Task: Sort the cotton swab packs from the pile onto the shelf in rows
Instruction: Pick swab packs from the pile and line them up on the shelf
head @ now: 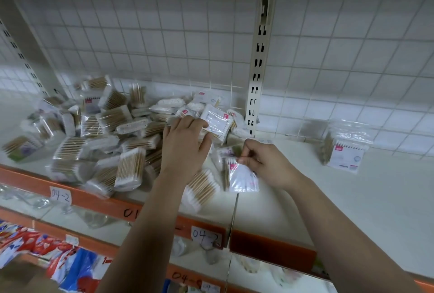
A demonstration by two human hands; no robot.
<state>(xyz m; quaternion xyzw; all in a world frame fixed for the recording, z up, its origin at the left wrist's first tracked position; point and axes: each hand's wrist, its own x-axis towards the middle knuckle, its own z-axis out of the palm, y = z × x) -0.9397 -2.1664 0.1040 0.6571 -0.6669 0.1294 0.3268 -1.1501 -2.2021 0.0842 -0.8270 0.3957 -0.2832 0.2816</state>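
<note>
A big loose pile of cotton swab packs (pixel 110 137) covers the left half of the white shelf (pixel 328 198). My left hand (pixel 185 144) reaches into the pile's right side and grips a clear pack with a pink label (pixel 217 121) by its lower left corner. My right hand (pixel 265 163) pinches the top corner of another clear pack (pixel 242 176), which hangs down just above the shelf near the pile's front right edge. A few packs (pixel 345 149) stand upright together against the back wall on the right shelf section.
A slotted metal upright (pixel 257 62) divides the shelf at the back. A white wire grid (pixel 164 34) forms the rear wall. The orange front rail (pixel 98 201) carries handwritten labels. Below, a lower shelf holds red and blue packets (pixel 47 252).
</note>
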